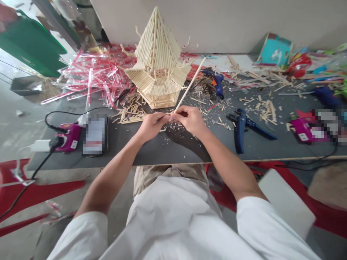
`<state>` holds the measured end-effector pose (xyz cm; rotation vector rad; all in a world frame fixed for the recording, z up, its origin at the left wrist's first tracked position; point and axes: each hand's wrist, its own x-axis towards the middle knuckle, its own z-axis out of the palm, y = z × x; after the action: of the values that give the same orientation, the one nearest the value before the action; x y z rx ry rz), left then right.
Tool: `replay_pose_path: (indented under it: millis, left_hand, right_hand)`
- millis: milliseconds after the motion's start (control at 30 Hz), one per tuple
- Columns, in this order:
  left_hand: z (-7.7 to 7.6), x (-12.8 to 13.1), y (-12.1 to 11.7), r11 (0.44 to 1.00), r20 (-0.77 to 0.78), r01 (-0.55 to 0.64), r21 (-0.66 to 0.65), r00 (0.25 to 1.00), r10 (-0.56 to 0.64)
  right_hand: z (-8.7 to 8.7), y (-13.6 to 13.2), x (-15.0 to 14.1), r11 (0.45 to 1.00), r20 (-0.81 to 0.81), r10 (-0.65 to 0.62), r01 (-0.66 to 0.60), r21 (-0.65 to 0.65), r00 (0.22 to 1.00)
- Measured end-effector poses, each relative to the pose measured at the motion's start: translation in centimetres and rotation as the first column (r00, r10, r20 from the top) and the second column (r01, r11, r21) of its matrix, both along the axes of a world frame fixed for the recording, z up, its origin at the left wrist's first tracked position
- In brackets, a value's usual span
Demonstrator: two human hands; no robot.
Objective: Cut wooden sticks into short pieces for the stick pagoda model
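Between my hands, at the table's front middle, is a long pale wooden chopstick (191,83) slanting up to the right. My right hand (190,120) pinches its lower end. Close against it, my left hand (154,125) has thumb and fingers pinched together near the same end; whatever they hold is too small to make out. Just behind my hands stands a pagoda-like model (158,77) built of the same pale sticks, with a pointed roof and flared lower eaves. Cut stick pieces (132,108) lie to its left.
Blue cutting pliers (240,130) lie at right, a blue glue gun (217,85) behind them. A phone (94,135) and a purple power strip (67,137) with cables are at left. Red-and-clear wrappers (92,77) pile up behind. Wood scraps (268,110) litter the dark table (173,155).
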<state>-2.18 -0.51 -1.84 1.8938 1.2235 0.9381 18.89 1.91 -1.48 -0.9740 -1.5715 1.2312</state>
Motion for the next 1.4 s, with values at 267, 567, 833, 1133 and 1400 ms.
replay_pose_path:
  millis: [267,567,833,1133,1400]
  left_hand:
    - [1.1,0.8,-0.8,0.942,0.389,0.183,-0.282,0.919,-0.062]
    - [0.7,1.4,-0.7,0.899,0.378,0.277,-0.34,0.915,-0.139]
    - [0.1,2.9,-1.4,0.907,0.334,0.247,-0.341,0.934,-0.129]
    - [1.0,2.2,-1.8,0.928,0.234,0.263,-0.262,0.951,-0.204]
    - [1.0,1.8,-1.9,0.909,0.187,0.298,-0.291,0.95,-0.251]
  right_hand:
    - [0.7,0.0,0.8,0.971,-0.181,0.043,-0.084,-0.224,0.982]
    - [1.0,-0.5,0.5,0.97,-0.12,0.083,-0.108,-0.218,0.989]
    - [1.0,-0.4,0.5,0.973,-0.129,0.081,-0.107,-0.205,0.988]
    - [1.8,-1.1,0.8,0.983,-0.053,0.12,-0.126,-0.132,0.991]
    - [5.4,-4.2,9.8,0.985,0.397,-0.171,0.168,0.041,0.902]
